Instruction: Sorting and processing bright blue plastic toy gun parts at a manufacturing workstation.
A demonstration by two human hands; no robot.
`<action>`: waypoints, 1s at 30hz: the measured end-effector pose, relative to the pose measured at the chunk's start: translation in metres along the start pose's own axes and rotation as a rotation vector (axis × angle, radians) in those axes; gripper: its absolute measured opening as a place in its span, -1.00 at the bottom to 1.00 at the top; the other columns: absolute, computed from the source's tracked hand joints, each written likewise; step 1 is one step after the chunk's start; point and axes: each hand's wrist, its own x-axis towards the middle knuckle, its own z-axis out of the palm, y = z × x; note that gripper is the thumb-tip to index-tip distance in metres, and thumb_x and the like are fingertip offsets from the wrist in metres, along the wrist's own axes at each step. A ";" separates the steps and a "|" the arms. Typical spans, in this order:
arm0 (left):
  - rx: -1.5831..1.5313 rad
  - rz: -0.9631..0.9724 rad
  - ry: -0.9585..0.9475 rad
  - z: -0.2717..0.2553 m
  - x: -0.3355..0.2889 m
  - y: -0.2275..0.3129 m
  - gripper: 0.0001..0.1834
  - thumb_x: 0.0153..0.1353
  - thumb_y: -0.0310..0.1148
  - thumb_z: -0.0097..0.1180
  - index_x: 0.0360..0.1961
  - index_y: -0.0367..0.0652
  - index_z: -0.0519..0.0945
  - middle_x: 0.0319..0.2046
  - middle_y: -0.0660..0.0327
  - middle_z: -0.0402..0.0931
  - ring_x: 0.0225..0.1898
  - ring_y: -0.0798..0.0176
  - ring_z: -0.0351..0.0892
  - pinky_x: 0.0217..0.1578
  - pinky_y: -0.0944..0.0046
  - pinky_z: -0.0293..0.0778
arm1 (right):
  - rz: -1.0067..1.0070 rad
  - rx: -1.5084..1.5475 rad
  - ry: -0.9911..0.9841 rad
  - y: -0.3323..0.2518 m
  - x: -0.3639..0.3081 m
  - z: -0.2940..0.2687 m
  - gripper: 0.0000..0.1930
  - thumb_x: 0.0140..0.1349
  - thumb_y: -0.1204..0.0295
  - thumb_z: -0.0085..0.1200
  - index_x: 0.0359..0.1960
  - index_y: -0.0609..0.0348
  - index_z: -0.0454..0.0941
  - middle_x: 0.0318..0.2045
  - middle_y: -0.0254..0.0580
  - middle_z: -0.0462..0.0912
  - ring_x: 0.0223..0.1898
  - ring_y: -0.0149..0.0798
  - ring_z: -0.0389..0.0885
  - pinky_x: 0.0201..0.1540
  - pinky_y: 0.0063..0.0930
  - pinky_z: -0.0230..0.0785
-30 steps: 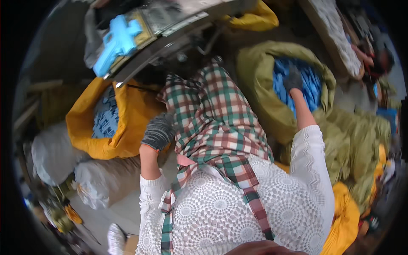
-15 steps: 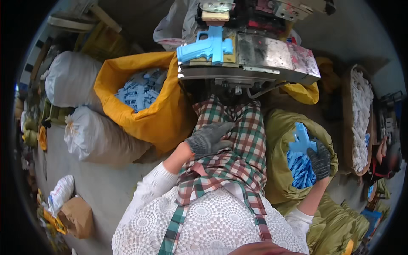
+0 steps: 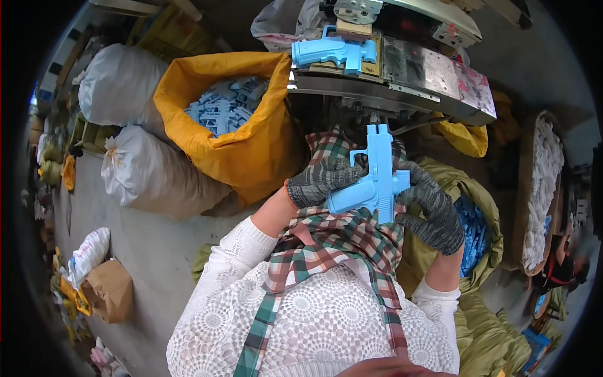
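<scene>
A light-blue plastic toy pistol is held over my lap, its barrel pointing to the machine. My right hand, in a dark grey knitted glove, grips it by the short stub on its right side. My left hand, gloved alike, is closed about the handle and trigger guard from the left; its thumb is partly hidden. Another light-blue toy pistol lies sideways on the machine's bed, under the raised pressing head. At my right an olive sack contains several blue pieces, partly covered by my right arm.
The metal machine stands directly ahead of my lap. To the left, an open yellow sack holds several printed blue pieces, beside two stuffed white sacks. A long box of white pieces stands at the far right.
My right hand has brought a toy pistol from the olive sack to above my lap. My left hand has risen from my lap to it. The view has shifted slightly.
</scene>
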 end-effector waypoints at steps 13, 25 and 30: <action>1.332 0.682 0.907 -0.075 0.066 0.093 -0.64 0.24 -0.32 0.14 0.00 -0.29 0.52 -0.10 -0.03 0.57 -0.03 0.00 0.56 0.03 0.05 0.43 | 0.014 -0.226 0.416 0.011 0.003 -0.021 -0.41 -0.16 0.50 0.45 -0.01 0.20 0.51 0.00 -0.10 0.60 0.04 -0.17 0.57 0.11 -0.31 0.41; 1.724 0.280 0.556 -0.104 0.043 0.094 -0.44 0.14 -0.16 0.22 0.14 -0.13 0.44 -0.09 0.02 0.50 -0.04 -0.02 0.47 0.01 0.02 0.37 | -0.044 -0.230 0.381 0.019 0.096 -0.027 -0.47 -0.01 0.61 0.28 0.09 0.15 0.50 0.06 -0.15 0.55 0.11 -0.24 0.50 0.16 -0.37 0.35; 1.781 -0.100 0.963 -0.148 -0.038 0.080 -0.31 0.09 -0.10 0.25 0.18 -0.25 0.39 -0.01 -0.10 0.49 0.03 -0.12 0.46 0.05 -0.01 0.36 | -0.212 -0.379 0.271 0.053 0.162 -0.023 -0.59 0.12 0.37 0.25 0.05 0.00 0.56 0.08 -0.06 0.55 0.11 -0.10 0.52 0.14 -0.28 0.40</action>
